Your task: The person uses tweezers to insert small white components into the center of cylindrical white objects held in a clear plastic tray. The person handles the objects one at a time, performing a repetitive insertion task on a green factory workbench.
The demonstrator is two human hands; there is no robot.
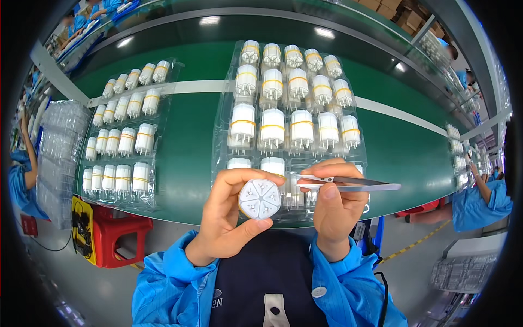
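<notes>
My left hand (224,215) grips a round white cylinder part (260,200) between thumb and fingers, tilted so that its end face shows. Six wedge-shaped sections with small holes or studs divide that face. In my right hand (340,204) is a pair of metal tweezers (359,184), held between thumb and fingers. Their tips lie to the left, a short way from the white part and not touching it. Beyond both hands, a clear plastic tray (222,147) carries rows of white cylinders (272,128) with yellow bands and pins; my hands partly cover its nearest row.
Another clear tray with banded white cylinders (127,141) lies left on the green table (190,136). Stacked empty clear trays (62,158) stand farther left. A red stool (120,234) is below the table edge. Co-workers in blue sleeves (482,201) sit at both sides.
</notes>
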